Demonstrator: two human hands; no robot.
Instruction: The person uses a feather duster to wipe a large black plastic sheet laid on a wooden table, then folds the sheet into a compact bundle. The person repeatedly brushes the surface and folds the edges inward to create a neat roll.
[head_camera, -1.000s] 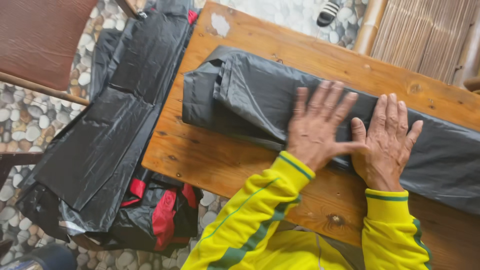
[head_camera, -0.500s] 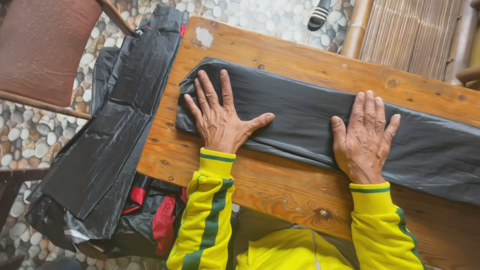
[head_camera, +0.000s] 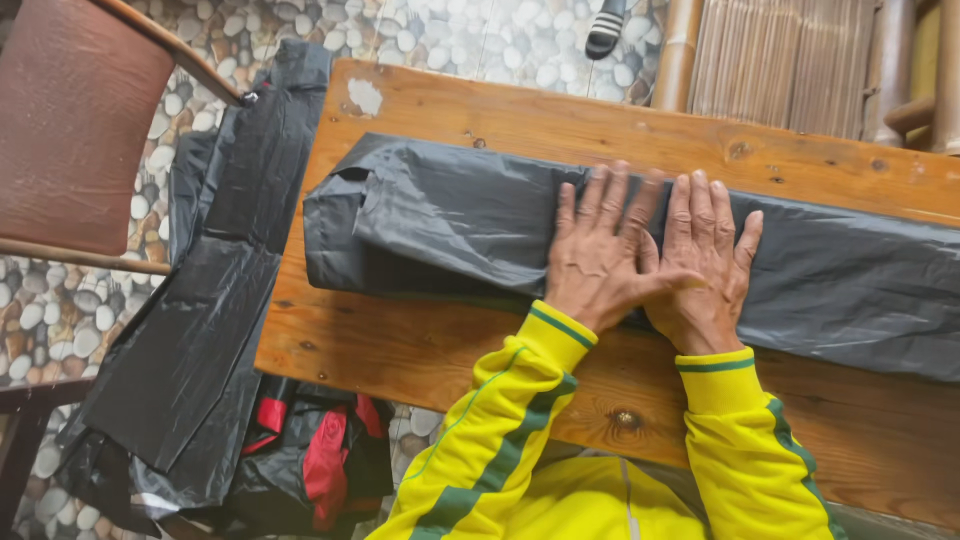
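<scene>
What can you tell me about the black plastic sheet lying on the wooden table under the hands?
The black plastic sheet looks thin, slightly glossy and wrinkled, folded into a long flat band. It lies across the wooden table, its left end showing layered folds near the table's edge, its right end running out of view. The left hand and right hand press flat on its middle, side by side with thumbs overlapping.

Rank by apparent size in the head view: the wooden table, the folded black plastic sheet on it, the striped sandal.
1. wooden table
2. folded black plastic sheet, spread under both hands
3. striped sandal, partly cut off by the frame's top edge
</scene>
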